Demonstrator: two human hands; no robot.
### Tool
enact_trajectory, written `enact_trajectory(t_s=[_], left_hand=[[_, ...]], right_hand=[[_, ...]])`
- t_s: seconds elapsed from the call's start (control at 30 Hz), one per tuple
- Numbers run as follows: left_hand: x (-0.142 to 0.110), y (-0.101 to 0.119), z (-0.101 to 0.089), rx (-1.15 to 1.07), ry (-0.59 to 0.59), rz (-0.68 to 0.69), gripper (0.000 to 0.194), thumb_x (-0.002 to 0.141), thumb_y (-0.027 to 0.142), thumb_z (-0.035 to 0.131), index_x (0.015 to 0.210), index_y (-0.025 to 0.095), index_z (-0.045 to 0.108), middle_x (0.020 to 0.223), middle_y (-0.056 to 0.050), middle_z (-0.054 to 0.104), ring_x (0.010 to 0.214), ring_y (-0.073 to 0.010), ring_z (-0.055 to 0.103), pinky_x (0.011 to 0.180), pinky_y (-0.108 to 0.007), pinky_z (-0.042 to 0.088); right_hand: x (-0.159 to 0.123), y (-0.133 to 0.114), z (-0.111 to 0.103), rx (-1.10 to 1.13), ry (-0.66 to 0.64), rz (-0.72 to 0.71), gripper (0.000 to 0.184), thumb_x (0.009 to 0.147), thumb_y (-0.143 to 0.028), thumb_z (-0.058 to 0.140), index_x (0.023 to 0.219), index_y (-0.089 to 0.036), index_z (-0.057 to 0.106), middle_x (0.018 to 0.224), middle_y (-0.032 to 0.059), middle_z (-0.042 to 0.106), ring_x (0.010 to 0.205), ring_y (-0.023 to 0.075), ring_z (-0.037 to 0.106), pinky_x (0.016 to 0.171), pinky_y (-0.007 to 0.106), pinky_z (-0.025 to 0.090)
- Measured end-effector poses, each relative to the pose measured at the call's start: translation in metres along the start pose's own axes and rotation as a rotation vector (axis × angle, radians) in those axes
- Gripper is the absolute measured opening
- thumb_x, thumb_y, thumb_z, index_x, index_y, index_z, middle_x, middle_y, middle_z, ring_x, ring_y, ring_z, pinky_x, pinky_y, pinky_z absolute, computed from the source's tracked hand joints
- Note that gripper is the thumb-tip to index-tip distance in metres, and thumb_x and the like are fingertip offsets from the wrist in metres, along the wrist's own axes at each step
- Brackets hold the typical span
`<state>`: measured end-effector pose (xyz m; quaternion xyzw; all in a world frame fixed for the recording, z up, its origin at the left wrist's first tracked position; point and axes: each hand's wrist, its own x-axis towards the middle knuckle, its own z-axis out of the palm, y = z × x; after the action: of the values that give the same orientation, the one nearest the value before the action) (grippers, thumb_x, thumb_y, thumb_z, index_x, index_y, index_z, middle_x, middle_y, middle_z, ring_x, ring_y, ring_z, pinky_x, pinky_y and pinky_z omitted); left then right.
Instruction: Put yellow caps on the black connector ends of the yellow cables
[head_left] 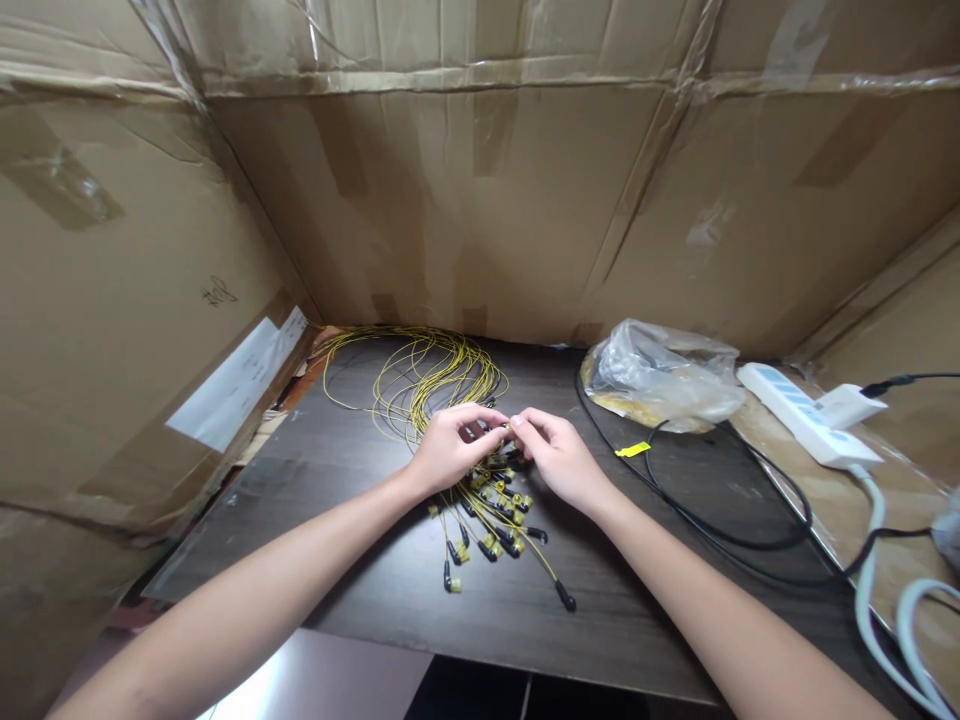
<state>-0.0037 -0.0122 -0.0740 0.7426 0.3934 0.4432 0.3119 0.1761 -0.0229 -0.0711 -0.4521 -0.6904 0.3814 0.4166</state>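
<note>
A bundle of thin yellow cables [427, 375] lies on the dark tabletop, looping toward the back wall. Its near ends fan out in black angled connectors [566, 597], many with small translucent yellow caps [517, 547]. Over the bundle, my left hand [454, 448] pinches a cable connector between thumb and forefinger. Meeting it fingertip to fingertip, my right hand [556, 455] has its thumb and forefinger closed at the same connector, where a bit of yellow [508, 429] shows. My fingers mostly hide this piece.
Cardboard walls [420, 200] enclose the table's back and sides. A clear plastic bag [664, 375] with yellow contents lies at the back right. Beside it sit a white power strip [806, 415] with a plugged-in adapter [851, 405] and a looping black cable [720, 537] bearing a yellow tag [632, 450].
</note>
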Motion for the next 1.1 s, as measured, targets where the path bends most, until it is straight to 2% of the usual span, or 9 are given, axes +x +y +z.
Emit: enact_trajectory(t_s=[0.1,0.2,0.33,0.5,0.7,0.87,1.1], left_hand=[[0.0006,-0.0001,-0.0001,0.012,0.016,0.003,0.015,0.086,0.027,0.069,0.092,0.015,0.077,0.084,-0.005,0.074,0.06,-0.0085,0.057,0.057,-0.02,0.046],[0.0011,-0.0012,-0.0009,-0.006,0.012,0.004,0.015,0.086,0.027,0.07,0.092,0.016,0.077,0.084,-0.005,0.074,0.062,-0.009,0.058,0.058,-0.02,0.046],[0.0009,-0.0015,-0.0014,-0.037,-0.009,0.002,0.015,0.084,0.027,0.072,0.092,0.016,0.078,0.083,-0.004,0.073,0.059,-0.0078,0.056,0.056,-0.019,0.045],[-0.0005,0.0017,0.0,-0.016,-0.003,0.003,0.014,0.084,0.024,0.07,0.091,0.014,0.075,0.082,-0.004,0.073,0.059,-0.0079,0.057,0.055,-0.019,0.046],[0.0001,0.0031,-0.0005,-0.001,0.001,-0.004,0.015,0.085,0.027,0.069,0.092,0.014,0.074,0.084,-0.005,0.073,0.06,-0.0088,0.059,0.056,-0.02,0.047],[0.001,-0.0023,-0.0019,-0.015,0.009,-0.021,0.016,0.085,0.029,0.071,0.092,0.016,0.077,0.084,-0.005,0.074,0.062,-0.0095,0.059,0.057,-0.021,0.047],[-0.0008,-0.0033,-0.0019,-0.035,0.012,-0.011,0.017,0.082,0.029,0.075,0.091,0.015,0.079,0.081,-0.006,0.074,0.06,-0.0091,0.057,0.055,-0.02,0.045]], right_hand=[[-0.0007,0.0003,0.0003,0.017,0.033,0.005,0.024,0.089,-0.042,0.052,0.082,-0.02,0.059,0.074,0.0001,0.058,0.067,0.0147,0.051,0.063,0.027,0.041],[-0.0003,0.0019,-0.0008,0.025,0.034,0.012,0.019,0.085,-0.038,0.056,0.083,-0.02,0.059,0.075,0.0002,0.059,0.067,0.0148,0.051,0.062,0.027,0.041],[0.0004,0.0049,-0.001,0.016,-0.015,0.016,0.029,0.089,-0.043,0.05,0.073,-0.019,0.057,0.066,-0.001,0.053,0.063,0.014,0.048,0.06,0.027,0.04],[0.0005,0.0073,0.0027,0.092,-0.067,0.045,0.041,0.093,-0.05,0.045,0.069,-0.019,0.055,0.067,0.0003,0.054,0.064,0.0146,0.049,0.06,0.027,0.04],[-0.0004,0.0045,0.001,0.078,-0.026,0.042,0.031,0.092,-0.045,0.049,0.076,-0.019,0.058,0.067,-0.0013,0.052,0.062,0.0137,0.046,0.061,0.027,0.039],[-0.0004,0.0031,-0.0002,0.06,-0.006,0.026,0.022,0.087,-0.041,0.054,0.083,-0.02,0.059,0.072,-0.0007,0.055,0.065,0.0144,0.049,0.063,0.028,0.041],[-0.0015,0.001,-0.0001,0.016,-0.034,-0.004,0.033,0.094,-0.044,0.045,0.073,-0.02,0.053,0.064,-0.0018,0.049,0.062,0.0143,0.046,0.061,0.028,0.038]])
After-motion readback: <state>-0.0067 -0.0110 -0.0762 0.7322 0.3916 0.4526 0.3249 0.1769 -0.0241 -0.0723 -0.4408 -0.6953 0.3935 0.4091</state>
